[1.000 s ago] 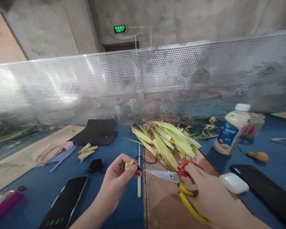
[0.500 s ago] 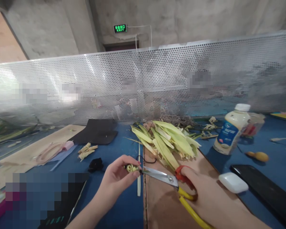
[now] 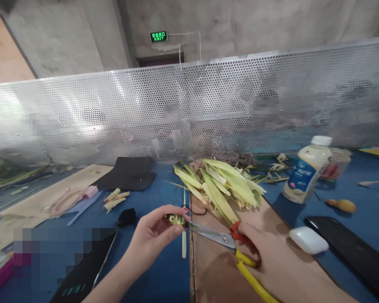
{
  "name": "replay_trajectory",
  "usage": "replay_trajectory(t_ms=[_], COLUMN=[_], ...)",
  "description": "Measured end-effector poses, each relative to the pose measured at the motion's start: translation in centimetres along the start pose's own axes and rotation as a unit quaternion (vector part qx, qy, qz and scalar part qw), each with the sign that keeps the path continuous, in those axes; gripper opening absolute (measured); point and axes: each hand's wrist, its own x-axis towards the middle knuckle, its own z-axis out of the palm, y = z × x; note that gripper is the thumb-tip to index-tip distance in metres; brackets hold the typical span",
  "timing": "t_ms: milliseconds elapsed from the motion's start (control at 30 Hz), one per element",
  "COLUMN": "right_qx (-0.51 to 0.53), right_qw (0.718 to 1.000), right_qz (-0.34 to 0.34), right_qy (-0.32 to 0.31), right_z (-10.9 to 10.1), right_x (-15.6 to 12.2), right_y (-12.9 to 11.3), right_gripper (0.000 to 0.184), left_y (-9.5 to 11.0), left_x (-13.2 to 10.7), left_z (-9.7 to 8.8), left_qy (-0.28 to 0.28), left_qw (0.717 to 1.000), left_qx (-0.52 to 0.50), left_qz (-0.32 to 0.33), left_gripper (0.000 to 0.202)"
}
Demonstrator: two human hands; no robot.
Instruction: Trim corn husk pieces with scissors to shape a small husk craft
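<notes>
Between the thumb and fingers of my left hand (image 3: 154,233) is a small bundle of rolled green husk (image 3: 176,219), its curled ends facing me. My right hand (image 3: 271,252) grips a pair of scissors (image 3: 221,238) with red and yellow handles. The blades point left, slightly parted, and their tips are at the right side of the bundle by my left fingertips. Whether the tips touch the husk I cannot tell. Beyond the scissors lies a pile of pale green corn husks (image 3: 221,183) on a brown board (image 3: 214,269). A narrow husk strip (image 3: 184,246) lies below the bundle.
To the right stand a milky drink bottle (image 3: 306,172), a white earbud case (image 3: 308,240), a black phone (image 3: 347,248) and a small gourd (image 3: 342,205). On the left are black sheets (image 3: 126,173), husk pieces (image 3: 115,199) and a dark device (image 3: 91,265). A perforated metal screen (image 3: 139,113) borders the back.
The scissor blades have parted slightly, and their tips remain beside the bundle. Both hands stay in nearly the same place.
</notes>
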Motion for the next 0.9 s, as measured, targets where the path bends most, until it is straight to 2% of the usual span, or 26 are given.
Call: replay_trajectory(t_ms=[233, 467, 633, 900], right_qx=[-0.028, -0.002, -0.028, -0.09], right_qw=[1.0, 1.0, 1.0, 0.996], right_qz=[0.012, 0.01, 0.007, -0.009], right_qy=[-0.002, -0.007, -0.004, 0.018], right_z=[-0.35, -0.51, -0.84, -0.11], right_x=[0.0, 0.0, -0.03, -0.13], right_y=[-0.11, -0.39, -0.57, 0.19], right_gripper=[0.013, 0.013, 0.013, 0.009], left_y=[0.3, 0.25, 0.37, 0.63], left_x=[0.0, -0.04, -0.01, 0.13], left_z=[0.09, 0.09, 0.1, 0.23], left_qy=[0.001, -0.001, 0.002, 0.023], left_qw=[1.0, 1.0, 1.0, 0.999], left_qx=[-0.008, -0.01, -0.007, -0.01], left_qz=[-0.004, -0.019, -0.02, -0.033], left_gripper=[0.019, 0.023, 0.025, 0.032])
